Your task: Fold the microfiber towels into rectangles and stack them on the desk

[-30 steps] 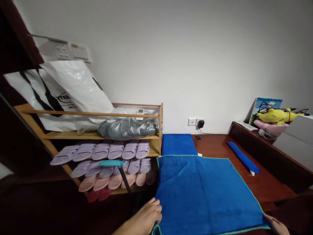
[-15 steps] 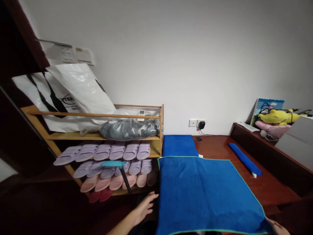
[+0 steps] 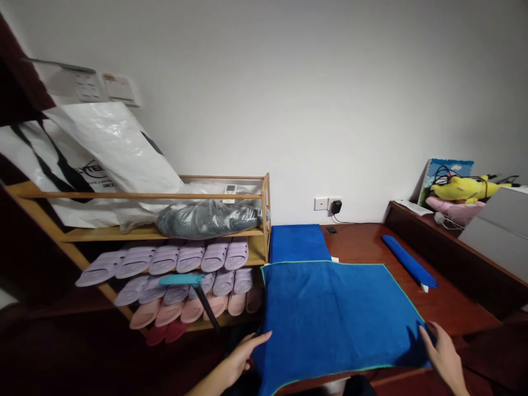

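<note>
A blue cloth [image 3: 338, 313] with a green edge lies spread over the brown tabletop, its near left corner drooping past the table's front edge. My left hand [image 3: 239, 357] is at its left side, one finger stretched toward the cloth and the others partly curled. At the near right corner is my right hand [image 3: 445, 355], thumb and fingers apart, casting a shadow on the fabric. Whether either hand touches the cloth is hard to make out. Behind it lies a folded blue cloth [image 3: 297, 242], partly overlapped. A narrow folded blue strip [image 3: 408, 261] rests farther right.
Left of the table stands a wooden rack [image 3: 165, 195] with slippers [image 3: 192, 257], a white bag [image 3: 111, 143] and a plastic-wrapped dark bundle [image 3: 210, 217]. A turquoise-topped stick [image 3: 181, 279] juts up before it. On the right ledge sits a yellow plush toy [image 3: 462, 188].
The cloth's near right part has come down flatter onto the table. My right hand has moved inward and its fingers have spread. My left hand has come closer to the cloth's left edge.
</note>
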